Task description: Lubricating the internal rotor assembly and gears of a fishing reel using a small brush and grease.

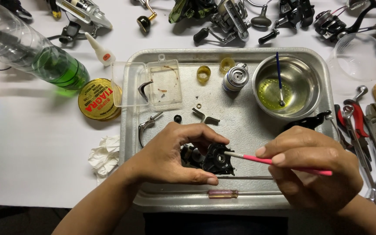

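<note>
My left hand (170, 154) grips a black fishing reel body (212, 160) over the front of a metal tray (240, 54). In my right hand (312, 167) is a thin pink-handled brush (283, 163), its pale tip touching the reel body. A steel bowl (303, 93) of yellowish liquid with a blue brush (278, 76) standing in it sits at the tray's back right. A silver spool (236, 77) stands next to the bowl.
Small reel parts and a clear plastic box (153, 85) lie in the tray, and a small screwdriver (223, 194) rests on its front rim. Wrenches and pliers (362, 126) lie right. A green-liquid bottle (31, 50), gold tin (97, 99), crumpled tissue (105, 154) sit left. Several reels line the back.
</note>
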